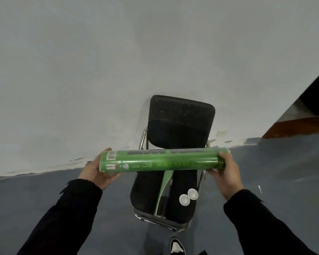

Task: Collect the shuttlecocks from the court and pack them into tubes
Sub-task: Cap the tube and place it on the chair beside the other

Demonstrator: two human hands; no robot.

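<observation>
A: We see a green shuttlecock tube (162, 160) held level, crosswise, above a black chair (175, 144). Left hand (98, 172) cups the barcode end from below, thumb over the top; right hand (224, 173) wraps the other end, fingers curled round it. Both sleeves black.

B: Contents? We can't tell, since the tube wall is opaque and neither end faces us.

A: Agreed. On the chair seat lies a second green tube (162, 194), lengthwise front to back, partly hidden under the held one. Its near end is at the seat's front edge. Two white caps (188, 197) sit just beside it, to the right, touching each other, near the seat's right edge.

B: Room around? Chair back is close to the pale wall (81, 70). Grey floor (44, 190) is open on the left & right of the chair. A small white bit (259, 189) lies on the floor at right, too small to ID. One shoe (176, 246) shows at the bottom, just short of the chair's front rail.
</observation>
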